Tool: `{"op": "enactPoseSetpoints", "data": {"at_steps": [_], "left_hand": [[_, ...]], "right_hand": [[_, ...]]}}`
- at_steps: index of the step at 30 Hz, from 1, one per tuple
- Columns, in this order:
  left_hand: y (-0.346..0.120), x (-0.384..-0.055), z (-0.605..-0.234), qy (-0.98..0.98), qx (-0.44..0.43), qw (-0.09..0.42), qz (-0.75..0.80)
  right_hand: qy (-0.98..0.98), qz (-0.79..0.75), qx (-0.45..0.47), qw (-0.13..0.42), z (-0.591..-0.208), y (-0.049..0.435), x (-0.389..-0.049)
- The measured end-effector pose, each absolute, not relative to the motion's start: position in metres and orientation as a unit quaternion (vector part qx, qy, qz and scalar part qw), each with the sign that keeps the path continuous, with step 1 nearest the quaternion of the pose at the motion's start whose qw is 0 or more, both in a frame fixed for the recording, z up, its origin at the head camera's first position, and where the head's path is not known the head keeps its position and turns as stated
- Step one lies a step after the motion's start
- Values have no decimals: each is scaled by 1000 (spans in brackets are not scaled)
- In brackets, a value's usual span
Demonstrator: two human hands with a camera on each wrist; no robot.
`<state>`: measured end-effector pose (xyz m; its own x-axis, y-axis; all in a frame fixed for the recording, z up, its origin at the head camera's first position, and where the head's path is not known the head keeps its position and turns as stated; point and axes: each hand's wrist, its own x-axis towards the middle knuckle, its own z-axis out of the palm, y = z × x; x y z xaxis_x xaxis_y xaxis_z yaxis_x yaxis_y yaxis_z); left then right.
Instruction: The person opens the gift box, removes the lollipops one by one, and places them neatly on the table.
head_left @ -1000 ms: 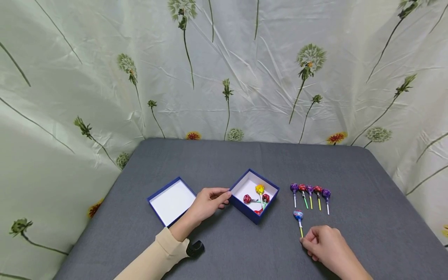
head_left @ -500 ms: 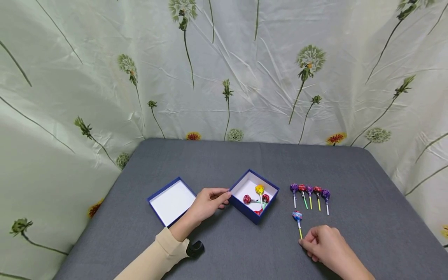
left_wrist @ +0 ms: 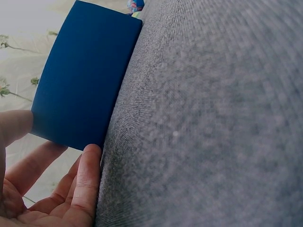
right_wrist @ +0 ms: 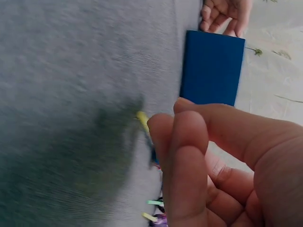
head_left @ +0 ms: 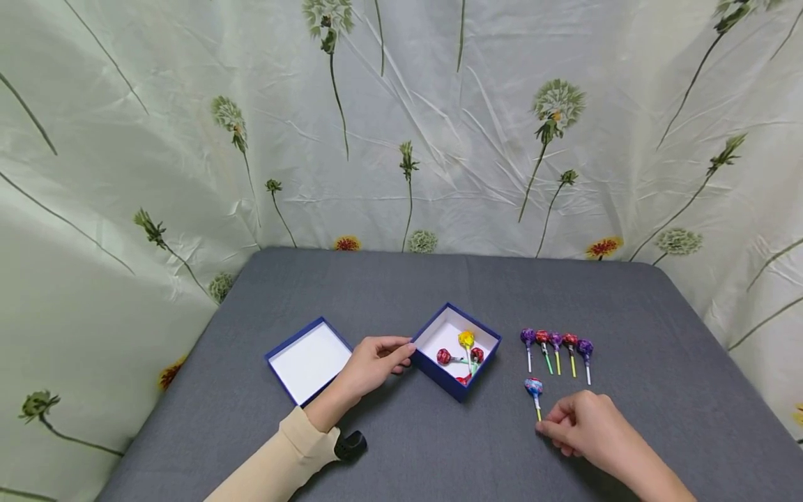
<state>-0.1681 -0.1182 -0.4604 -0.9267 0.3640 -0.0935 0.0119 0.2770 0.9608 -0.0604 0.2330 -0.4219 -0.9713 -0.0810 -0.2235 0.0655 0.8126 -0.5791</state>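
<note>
My left hand holds the left corner of an open blue box with a white inside; its thumb and fingers meet the box's wall in the left wrist view. Inside the box lie several lollipops, one of them yellow. My right hand is close over the table with bent fingers, its fingertips right at the stick end of a blue-and-red lollipop. In the right wrist view that lollipop's yellow stick shows beside the fingertips, its end free, not between them.
Several lollipops with purple and red wrappers lie in a row beyond the blue-and-red one. Left of my left hand, a blue-rimmed lid lies white side up. A grey cloth covers the table; a floral curtain hangs behind.
The blue-and-red lollipop shifted slightly left, then stayed in place. My right hand has turned a little and let go of its stick. The left hand and box have not moved.
</note>
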Motion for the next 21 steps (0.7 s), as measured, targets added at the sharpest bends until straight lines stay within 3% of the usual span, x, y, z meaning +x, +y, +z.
{"op": "enactPoseSetpoints", "data": {"at_steps": [6, 21], "left_hand": [[-119, -168, -459, 783, 123, 145, 592], [-119, -169, -461, 785, 123, 143, 590]], "right_hand": [[928, -342, -34, 146, -400, 235, -74], [924, -341, -99, 143, -348, 206, -136]]}}
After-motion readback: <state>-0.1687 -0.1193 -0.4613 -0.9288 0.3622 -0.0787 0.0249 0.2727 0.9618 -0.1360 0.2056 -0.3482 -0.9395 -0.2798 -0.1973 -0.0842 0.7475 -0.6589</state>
